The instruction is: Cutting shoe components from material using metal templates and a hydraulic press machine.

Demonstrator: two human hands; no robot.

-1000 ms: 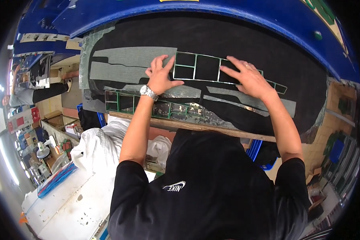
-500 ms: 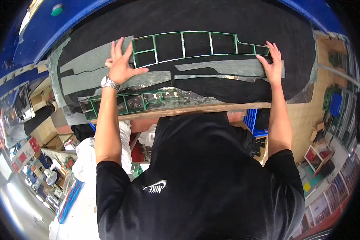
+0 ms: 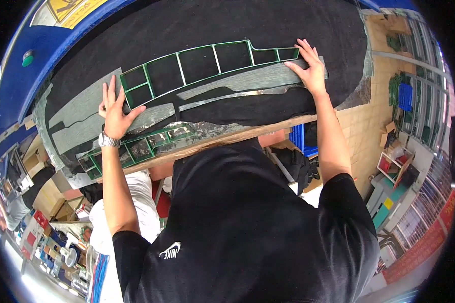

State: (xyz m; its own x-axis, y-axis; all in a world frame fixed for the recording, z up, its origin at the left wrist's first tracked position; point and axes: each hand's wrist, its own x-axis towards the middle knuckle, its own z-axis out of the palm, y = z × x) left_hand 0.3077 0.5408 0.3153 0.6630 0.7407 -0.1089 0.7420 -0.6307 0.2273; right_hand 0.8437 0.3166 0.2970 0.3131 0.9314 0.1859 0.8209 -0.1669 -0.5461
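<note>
A long green-edged cutting die [image 3: 183,68], an open metal frame with cross bars and a narrow right end, lies on black material [image 3: 207,22]. My left hand [image 3: 117,113] cradles its left corner, fingers along the end and thumb spread by the lower edge. At the narrow tip, my right hand [image 3: 311,70] has its fingers beyond the edge and its thumb below. Grey cut-out gaps [image 3: 247,78] in the black material run beneath the die. How firmly either hand presses cannot be seen.
A second, smaller green die [image 3: 136,151] lies at the near left edge of the board, partly behind my left forearm. The board's wooden edge [image 3: 212,144] runs in front of my body. Blue machine framing [image 3: 81,40] with a green button [image 3: 29,58] stands at the far left.
The whole view has turned and shifted, so the board, die and hands appear further left and tilted. Both hands stay at the die's ends; its place on the material looks much the same.
</note>
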